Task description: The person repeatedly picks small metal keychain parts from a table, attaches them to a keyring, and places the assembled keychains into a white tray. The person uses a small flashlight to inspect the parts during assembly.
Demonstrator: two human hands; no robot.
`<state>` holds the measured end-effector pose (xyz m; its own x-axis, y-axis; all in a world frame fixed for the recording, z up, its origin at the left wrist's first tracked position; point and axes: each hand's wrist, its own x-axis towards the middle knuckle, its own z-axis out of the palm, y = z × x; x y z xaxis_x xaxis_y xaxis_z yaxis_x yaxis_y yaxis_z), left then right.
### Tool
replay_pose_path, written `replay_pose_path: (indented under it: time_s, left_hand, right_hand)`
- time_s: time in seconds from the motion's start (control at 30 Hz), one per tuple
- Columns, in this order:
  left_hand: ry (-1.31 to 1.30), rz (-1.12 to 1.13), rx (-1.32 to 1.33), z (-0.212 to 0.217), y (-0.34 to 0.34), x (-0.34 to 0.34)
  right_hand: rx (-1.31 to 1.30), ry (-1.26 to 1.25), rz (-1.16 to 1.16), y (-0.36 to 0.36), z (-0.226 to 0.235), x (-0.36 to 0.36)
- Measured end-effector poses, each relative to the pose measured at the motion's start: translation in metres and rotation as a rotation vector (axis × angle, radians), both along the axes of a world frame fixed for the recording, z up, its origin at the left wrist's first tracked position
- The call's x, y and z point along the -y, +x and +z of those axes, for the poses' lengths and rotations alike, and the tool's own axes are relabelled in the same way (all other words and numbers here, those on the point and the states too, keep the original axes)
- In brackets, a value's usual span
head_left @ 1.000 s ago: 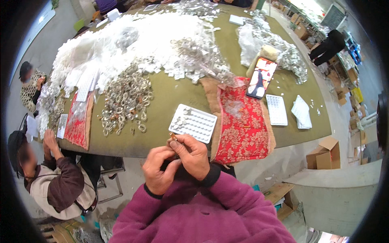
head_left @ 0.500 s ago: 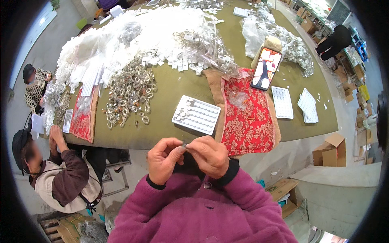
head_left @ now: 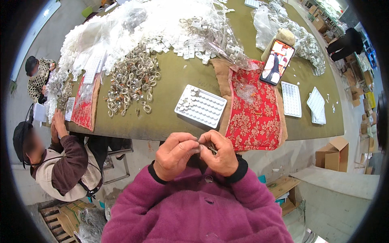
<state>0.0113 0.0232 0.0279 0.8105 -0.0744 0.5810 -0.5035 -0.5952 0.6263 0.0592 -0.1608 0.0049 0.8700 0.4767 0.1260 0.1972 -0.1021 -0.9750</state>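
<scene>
Pinching a small metal piece point(head_left: 211, 149) between both sets of fingertips, the left hand point(head_left: 175, 154) and right hand point(head_left: 222, 153) work close to the chest. Beyond the fingers, the white compartment tray point(head_left: 200, 106) looks only partly filled at one corner; a heap of metal rings point(head_left: 130, 81) lies further off.

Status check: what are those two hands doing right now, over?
Left hand and right hand together at chest, pinching a small metal piece. White compartment tray on the table ahead, partly filled. Nothing between hands and tray.
</scene>
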Motion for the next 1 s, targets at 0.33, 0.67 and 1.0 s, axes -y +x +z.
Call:
replay_pose_path:
  time_s: [0.33, 0.67, 1.0]
  left_hand:
    - [-0.419, -0.120, -0.342, 0.002, 0.010, 0.007]
    - [-0.433, -0.226, -0.628, 0.012, 0.066, -0.008]
    - [0.141, 0.360, -0.302, -0.035, 0.263, -0.090]
  right_hand:
    - [0.021, -0.024, 0.014, 0.011, 0.013, 0.032]
    - [0.135, 0.105, -0.128, 0.043, 0.003, 0.045]
    - [0.295, 0.109, -0.295, 0.062, -0.017, 0.053]
